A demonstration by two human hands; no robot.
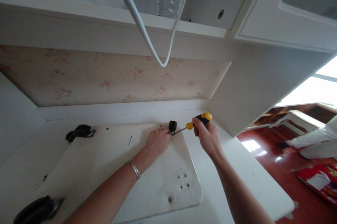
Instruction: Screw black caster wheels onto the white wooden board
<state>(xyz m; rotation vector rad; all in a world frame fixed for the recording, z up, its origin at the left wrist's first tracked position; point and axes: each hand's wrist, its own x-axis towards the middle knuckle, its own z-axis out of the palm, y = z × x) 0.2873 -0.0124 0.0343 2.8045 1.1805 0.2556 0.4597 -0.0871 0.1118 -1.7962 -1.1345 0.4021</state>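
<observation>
At the far edge of the white board [105, 160], our right hand [207, 138] is clenched around the handle of a yellow-and-black screwdriver [190, 125]. Its long axis runs almost left to right. The handle end is to the right and slightly farther away, and the thin metal shaft slants left and a little nearer. The tip meets the metal base of a small black caster [172, 125]. Any lettering on the handle is too small for us to read.

Our left hand [157, 142] lies on the board just left of that caster. Its fingers are curled and grasp the base where the tip touches. A silver bracelet [135, 168] circles the left wrist.

The board lies flat on a white desk [237, 168]. A second black caster [79, 132] sits at its far left corner and a third [37, 210] at its near left. A cluster of small screw holes [183, 180] marks the near right corner. Behind the desk stands a floral panel [118, 76], and a white cable [147, 38] loops down from the shelf above.
</observation>
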